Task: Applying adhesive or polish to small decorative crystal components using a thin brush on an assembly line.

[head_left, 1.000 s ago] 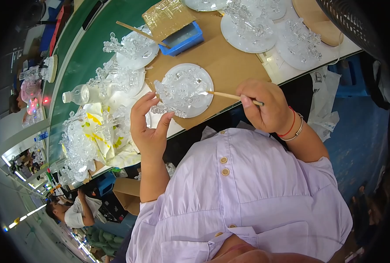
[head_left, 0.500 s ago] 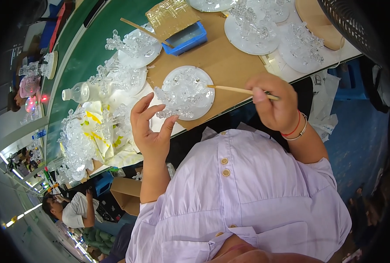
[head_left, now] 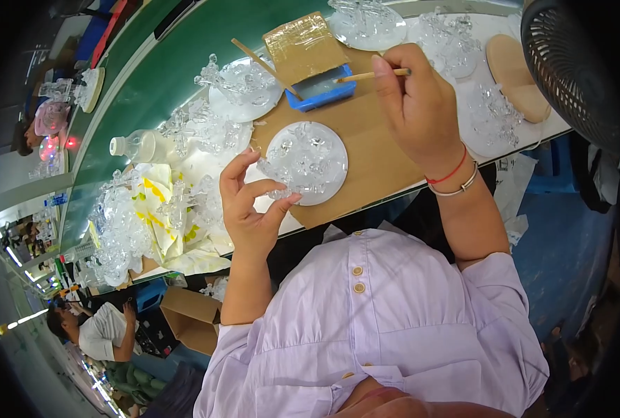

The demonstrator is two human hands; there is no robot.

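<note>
In front of me on the table lies a white round disc (head_left: 336, 174) with clear plastic ornaments standing on it. My left hand (head_left: 249, 212) is at the disc's near left side, its thumb and fingers curled about a clear plastic ornament (head_left: 272, 169) at the edge. Between the thumb and fingers of my right hand (head_left: 421, 115) is a thin wooden stick (head_left: 364, 76). The stick's far tip is over the blue tray (head_left: 318, 102), which has a cloudy greyish content. A second wooden stick (head_left: 265, 67) leans in this tray.
A brown taped block (head_left: 306, 47) stands behind the tray, on a cardboard sheet (head_left: 373, 139). More discs with clear ornaments (head_left: 244, 94) surround it. Leftward are a clear bottle (head_left: 139, 146), a yellow-patterned cloth (head_left: 167, 223) and heaped clear pieces (head_left: 118, 233). A dark fan grille (head_left: 575, 63) is at right.
My right hand has moved up and left, taking the stick's tip from the disc to the blue tray. My left hand stays by the disc; the whole view has shifted slightly.
</note>
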